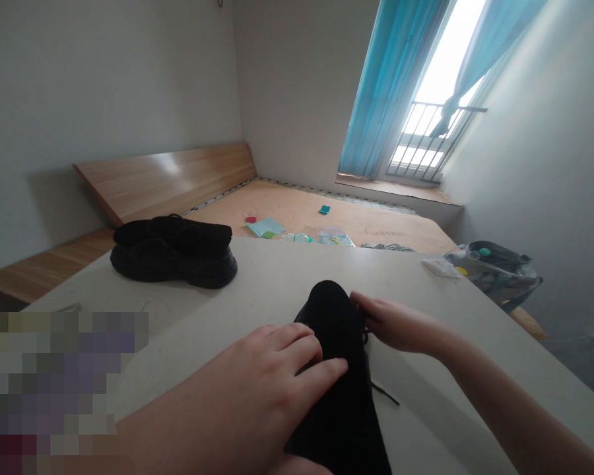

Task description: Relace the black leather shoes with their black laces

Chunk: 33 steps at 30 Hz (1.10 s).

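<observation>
A black shoe [339, 382] lies on the pale table [277, 277], toe pointing away from me. My left hand [272, 382] rests on its left side, fingers laid over the upper. My right hand [400, 326] touches the shoe's right side near the laces, fingers together; a black lace end [386, 394] trails onto the table. A second black shoe [175, 254] sits on the table at the far left, away from both hands.
A wooden bed platform [327, 218] beyond the table carries small items, a teal book and plastic bottles. A grey bag [495, 270] stands at the right. White paper [440, 266] lies near the table's right edge. Blue curtains [386, 86] frame a window.
</observation>
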Each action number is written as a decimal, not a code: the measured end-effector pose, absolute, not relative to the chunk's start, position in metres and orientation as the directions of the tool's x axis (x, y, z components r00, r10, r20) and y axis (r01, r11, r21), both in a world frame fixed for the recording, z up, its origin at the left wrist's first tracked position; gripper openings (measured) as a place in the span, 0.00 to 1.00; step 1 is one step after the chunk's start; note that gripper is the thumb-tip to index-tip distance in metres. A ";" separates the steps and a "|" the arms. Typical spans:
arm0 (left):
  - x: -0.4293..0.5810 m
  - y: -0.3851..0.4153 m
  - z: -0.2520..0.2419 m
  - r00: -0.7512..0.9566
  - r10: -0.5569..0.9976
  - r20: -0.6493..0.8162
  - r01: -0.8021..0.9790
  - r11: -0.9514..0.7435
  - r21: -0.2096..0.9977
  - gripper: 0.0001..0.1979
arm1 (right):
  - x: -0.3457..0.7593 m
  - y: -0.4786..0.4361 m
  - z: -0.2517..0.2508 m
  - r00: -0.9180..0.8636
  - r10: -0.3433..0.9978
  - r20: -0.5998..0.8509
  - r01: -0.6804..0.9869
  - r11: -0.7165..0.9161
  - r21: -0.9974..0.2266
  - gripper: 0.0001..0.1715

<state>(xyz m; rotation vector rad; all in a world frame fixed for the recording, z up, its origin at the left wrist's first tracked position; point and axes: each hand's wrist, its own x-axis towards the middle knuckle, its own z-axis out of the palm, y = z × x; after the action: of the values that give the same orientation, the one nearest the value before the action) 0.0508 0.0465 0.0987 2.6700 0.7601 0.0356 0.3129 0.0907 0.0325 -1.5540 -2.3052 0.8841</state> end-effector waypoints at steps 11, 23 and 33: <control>0.055 0.046 0.105 0.832 0.542 -0.120 0.541 -0.742 0.396 0.42 | 0.302 0.082 0.078 -0.264 0.950 -0.170 -0.025 -0.183 -0.983 0.06; 0.047 0.044 0.096 0.826 0.563 0.038 0.485 -0.743 0.461 0.26 | 0.276 0.038 0.113 0.024 0.992 0.121 -0.168 0.123 -0.978 0.08; 0.054 0.037 0.066 0.823 0.509 0.253 0.274 -0.744 0.609 0.25 | 0.255 0.008 0.101 -0.127 0.962 0.243 -0.029 0.241 -0.970 0.05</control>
<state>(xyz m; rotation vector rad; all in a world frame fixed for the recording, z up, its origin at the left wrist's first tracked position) 0.0539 0.0369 0.0660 2.4355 0.5743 0.5508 0.2547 0.0083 0.1011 -0.9521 -1.3986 1.1232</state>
